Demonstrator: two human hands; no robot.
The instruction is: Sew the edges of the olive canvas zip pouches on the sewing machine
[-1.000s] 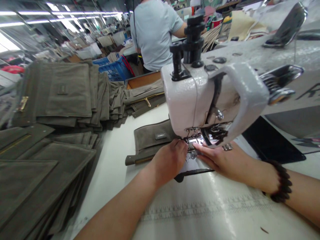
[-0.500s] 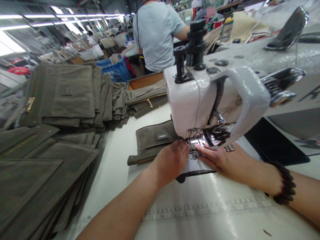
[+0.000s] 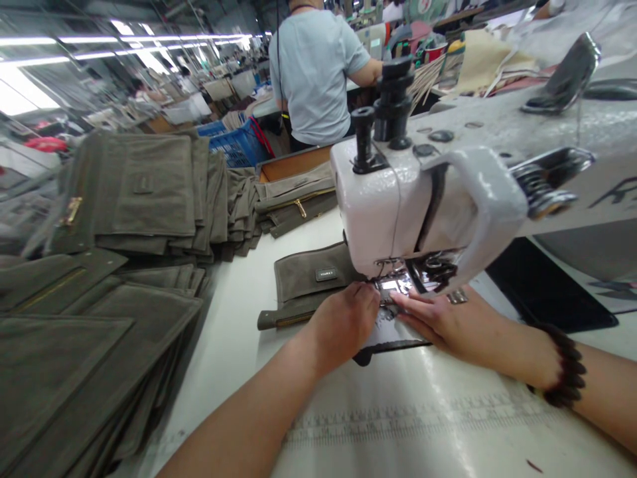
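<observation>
An olive-grey fabric panel (image 3: 308, 273) with a small label and a brass zipper along its near edge lies partly under the head of a white sewing machine (image 3: 368, 219). My left hand (image 3: 348, 318) is closed on the panel's near right end, fingertips bent down close to the needle. Across the metal plate (image 3: 393, 335), my right hand (image 3: 438, 315) lies with fingers stretched toward the presser foot, nearly meeting the left fingertips. The machine head hides the panel's right end and part of the needle area.
Stacked olive fabric pieces (image 3: 144, 186) fill the left side, with more pieces (image 3: 109, 358) nearer me. Another zippered piece (image 3: 303, 206) lies behind the panel. A dark tablet-like slab (image 3: 552, 285) rests at right. A ruler scale (image 3: 398, 421) runs along the table front. A person (image 3: 316, 76) works beyond.
The whole view has shifted slightly, with the background now a little lower and further right. Both hands and the panel keep about the same place at the machine.
</observation>
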